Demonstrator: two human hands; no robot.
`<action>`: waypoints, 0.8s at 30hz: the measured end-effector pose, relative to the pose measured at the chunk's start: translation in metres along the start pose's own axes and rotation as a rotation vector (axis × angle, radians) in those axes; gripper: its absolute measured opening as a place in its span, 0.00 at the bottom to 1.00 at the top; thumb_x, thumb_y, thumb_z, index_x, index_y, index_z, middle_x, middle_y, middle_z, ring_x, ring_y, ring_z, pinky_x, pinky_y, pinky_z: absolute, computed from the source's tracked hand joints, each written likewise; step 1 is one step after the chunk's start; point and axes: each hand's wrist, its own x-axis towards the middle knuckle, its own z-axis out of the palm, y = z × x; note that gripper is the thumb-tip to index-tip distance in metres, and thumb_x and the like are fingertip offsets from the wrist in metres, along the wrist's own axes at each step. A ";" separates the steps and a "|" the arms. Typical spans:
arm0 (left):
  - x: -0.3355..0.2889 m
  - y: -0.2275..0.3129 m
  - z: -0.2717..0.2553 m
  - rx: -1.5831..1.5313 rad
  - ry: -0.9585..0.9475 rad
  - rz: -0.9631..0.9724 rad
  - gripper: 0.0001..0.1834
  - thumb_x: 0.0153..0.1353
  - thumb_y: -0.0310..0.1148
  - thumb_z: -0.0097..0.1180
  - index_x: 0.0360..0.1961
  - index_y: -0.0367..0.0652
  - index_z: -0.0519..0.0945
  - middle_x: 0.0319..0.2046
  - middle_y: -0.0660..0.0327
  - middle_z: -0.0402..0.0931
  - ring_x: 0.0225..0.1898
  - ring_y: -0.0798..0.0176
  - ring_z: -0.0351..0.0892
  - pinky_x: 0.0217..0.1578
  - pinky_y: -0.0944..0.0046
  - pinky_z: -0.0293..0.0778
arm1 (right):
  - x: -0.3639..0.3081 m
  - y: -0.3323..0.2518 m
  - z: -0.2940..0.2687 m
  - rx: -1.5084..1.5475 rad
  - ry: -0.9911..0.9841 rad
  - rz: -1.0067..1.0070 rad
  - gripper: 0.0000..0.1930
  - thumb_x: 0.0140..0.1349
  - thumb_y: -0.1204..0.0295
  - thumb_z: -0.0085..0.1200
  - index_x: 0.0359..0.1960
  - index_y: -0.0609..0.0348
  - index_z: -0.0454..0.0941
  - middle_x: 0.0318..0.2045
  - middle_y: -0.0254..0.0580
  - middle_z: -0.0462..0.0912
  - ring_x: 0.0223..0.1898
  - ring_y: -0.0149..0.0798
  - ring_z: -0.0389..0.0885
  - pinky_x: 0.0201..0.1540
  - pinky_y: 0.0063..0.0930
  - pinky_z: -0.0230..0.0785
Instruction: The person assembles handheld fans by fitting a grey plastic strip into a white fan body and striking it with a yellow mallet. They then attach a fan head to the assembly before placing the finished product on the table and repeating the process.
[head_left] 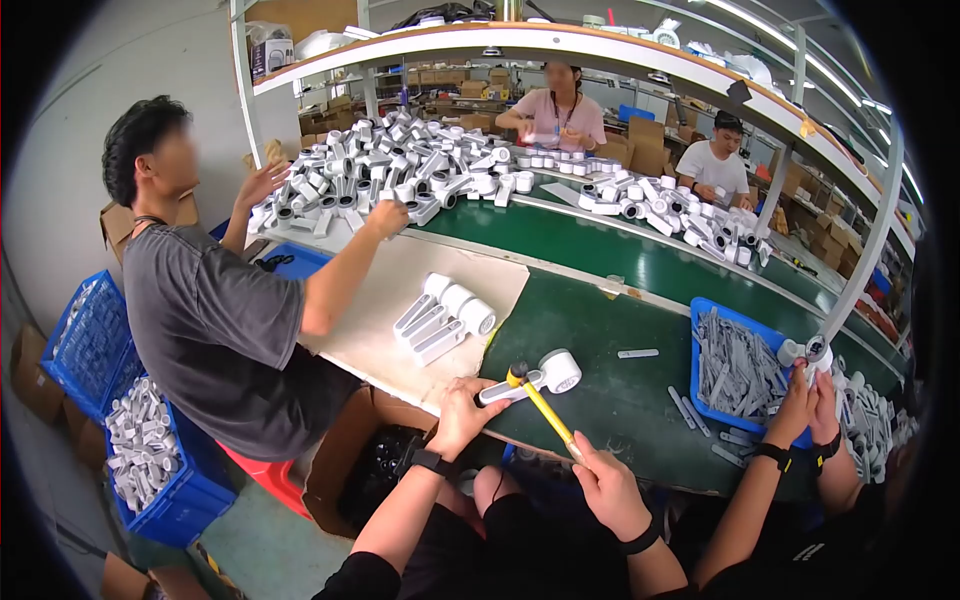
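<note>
My left hand (463, 412) is closed around the handle end of a white plastic housing with a round head (560, 371), which lies on the green bench. In my right hand (612, 488) is a small hammer with a yellow handle (548, 415). Its black and yellow head is over the housing's handle, close to my left fingers; whether it touches cannot be made out. Several similar white housings (452, 312) sit in a row on the cardboard sheet (385, 345) beyond my left hand.
A co-worker at left reaches toward a big pile of white housings (400, 165). At right, another person's hands hold a white part by a blue tray (697, 345) of grey strips. Loose strips (690, 412) lie nearer. A blue crate (185, 500) and cardboard box (325, 475) stand below left.
</note>
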 end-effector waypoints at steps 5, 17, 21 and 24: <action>0.003 0.007 -0.001 -0.050 0.008 -0.094 0.21 0.46 0.35 0.73 0.42 0.40 0.84 0.35 0.51 0.83 0.42 0.46 0.78 0.47 0.51 0.72 | 0.009 -0.007 0.011 0.034 -0.096 -0.014 0.27 0.62 0.78 0.55 0.65 0.59 0.69 0.32 0.52 0.78 0.33 0.54 0.79 0.37 0.41 0.72; -0.004 0.006 0.002 -0.011 0.047 0.034 0.18 0.49 0.38 0.72 0.42 0.46 0.85 0.37 0.52 0.83 0.45 0.46 0.79 0.48 0.50 0.72 | -0.005 0.000 0.001 0.120 0.179 0.009 0.26 0.63 0.78 0.54 0.65 0.59 0.70 0.31 0.51 0.79 0.33 0.54 0.80 0.37 0.41 0.72; 0.003 0.013 -0.003 0.027 0.048 0.039 0.18 0.49 0.37 0.72 0.42 0.46 0.85 0.38 0.52 0.82 0.44 0.47 0.79 0.48 0.51 0.72 | 0.004 0.022 -0.002 0.015 0.065 0.094 0.27 0.63 0.77 0.55 0.66 0.58 0.68 0.33 0.54 0.79 0.35 0.56 0.80 0.39 0.42 0.73; -0.001 0.027 -0.007 0.220 -0.005 0.050 0.17 0.51 0.35 0.70 0.41 0.38 0.84 0.34 0.49 0.81 0.40 0.45 0.80 0.45 0.53 0.75 | -0.007 0.016 -0.002 0.053 0.130 0.059 0.27 0.63 0.78 0.55 0.65 0.60 0.68 0.36 0.56 0.80 0.37 0.56 0.81 0.41 0.40 0.73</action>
